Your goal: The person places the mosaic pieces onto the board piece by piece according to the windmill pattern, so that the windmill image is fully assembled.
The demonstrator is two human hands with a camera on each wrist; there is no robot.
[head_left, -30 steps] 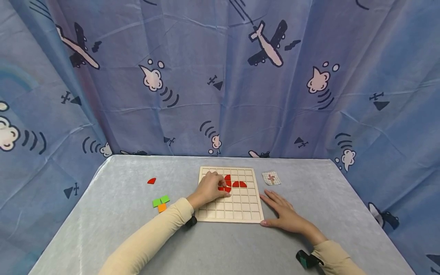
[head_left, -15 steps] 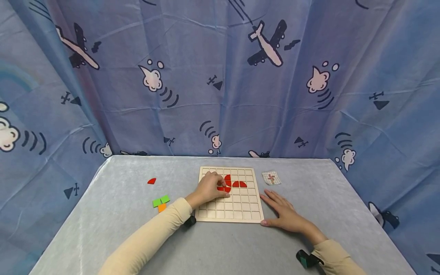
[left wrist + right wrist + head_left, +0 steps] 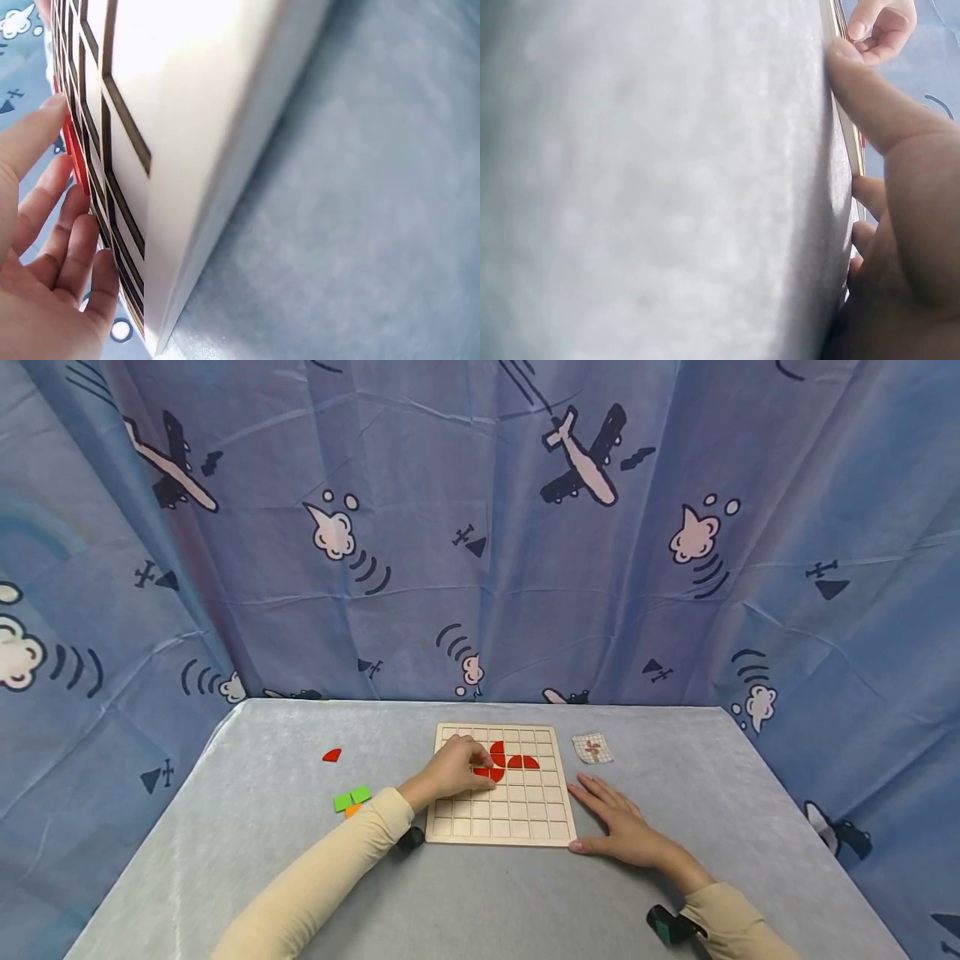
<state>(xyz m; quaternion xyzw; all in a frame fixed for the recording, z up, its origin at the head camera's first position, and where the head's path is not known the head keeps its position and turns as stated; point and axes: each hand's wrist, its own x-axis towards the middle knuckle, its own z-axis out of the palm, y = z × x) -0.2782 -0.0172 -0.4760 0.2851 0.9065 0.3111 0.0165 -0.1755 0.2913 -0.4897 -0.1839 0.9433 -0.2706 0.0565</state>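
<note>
A pale wooden board (image 3: 517, 814) with a grid of square cells lies mid-table. Several red quarter-circle tiles (image 3: 515, 762) sit in its cells. My left hand (image 3: 452, 768) reaches over the board's left half, thumb and fingers around a red tile (image 3: 78, 161), which they appear to pinch at the board surface; part of that tile is hidden. My right hand (image 3: 618, 827) lies at the board's right side with fingers spread. Its thumb touches the near right corner, and its fingertips are by the right edge.
Left of the board lie a loose red quarter-circle tile (image 3: 332, 755), green square tiles (image 3: 342, 802) and an orange tile (image 3: 353, 811), partly covered by the left sleeve. A small pattern card (image 3: 592, 749) lies beyond the right hand. A blue curtain (image 3: 480, 568) hangs behind the table.
My left hand has shifted slightly to the left over the board, and its sleeve now covers more of the orange tile. The right hand has stayed still.
</note>
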